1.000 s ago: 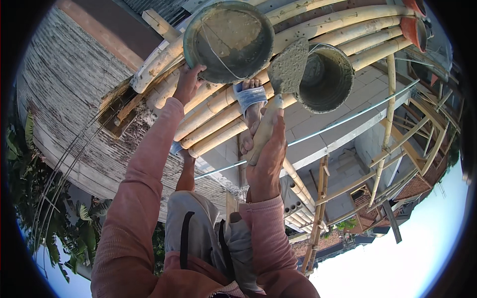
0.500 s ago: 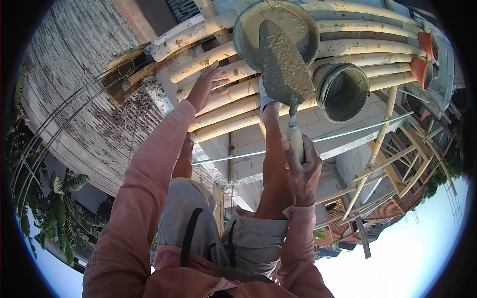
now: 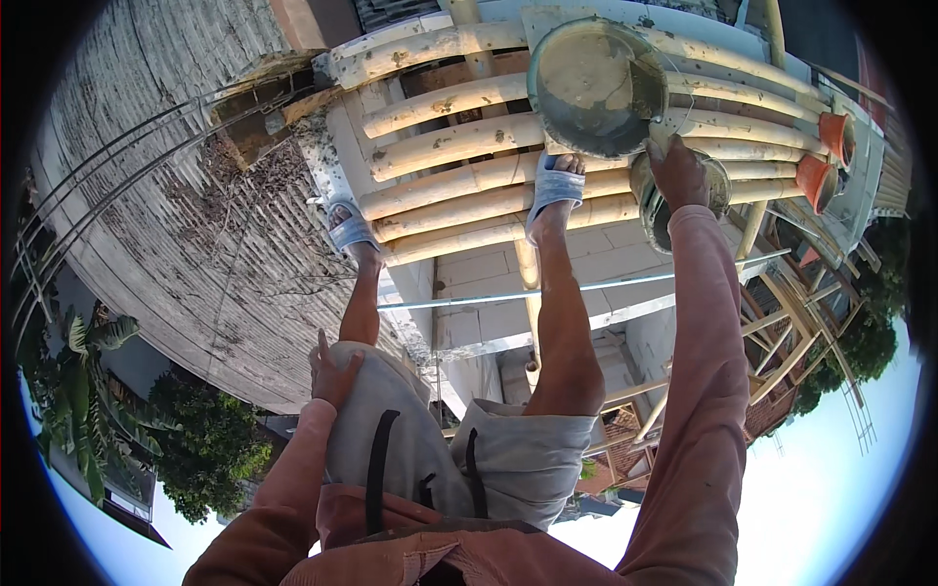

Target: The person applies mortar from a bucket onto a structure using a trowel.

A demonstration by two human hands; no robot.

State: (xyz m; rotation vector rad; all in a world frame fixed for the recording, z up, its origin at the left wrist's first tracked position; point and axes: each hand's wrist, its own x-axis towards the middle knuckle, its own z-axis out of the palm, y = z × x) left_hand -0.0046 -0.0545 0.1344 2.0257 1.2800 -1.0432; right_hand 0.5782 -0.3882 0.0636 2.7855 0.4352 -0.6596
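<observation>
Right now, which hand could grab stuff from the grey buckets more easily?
The right hand, probably. It is stretched out and rests at the rim of the smaller round grey bucket, beside the big mortar-filled grey bucket on the bamboo poles. The left hand lies far back on the grey shorts.

Bamboo pole scaffold, white block wall, corrugated roof, trees, bright sunlit sky.

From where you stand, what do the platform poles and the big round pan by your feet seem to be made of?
The platform poles look like bamboo: pale yellow, round, with ringed joints and a dull, mortar-spattered skin. The round pan holds grey wet mortar; its thin rim and crusted grey wall suggest metal or hard plastic, and I cannot tell which.
</observation>
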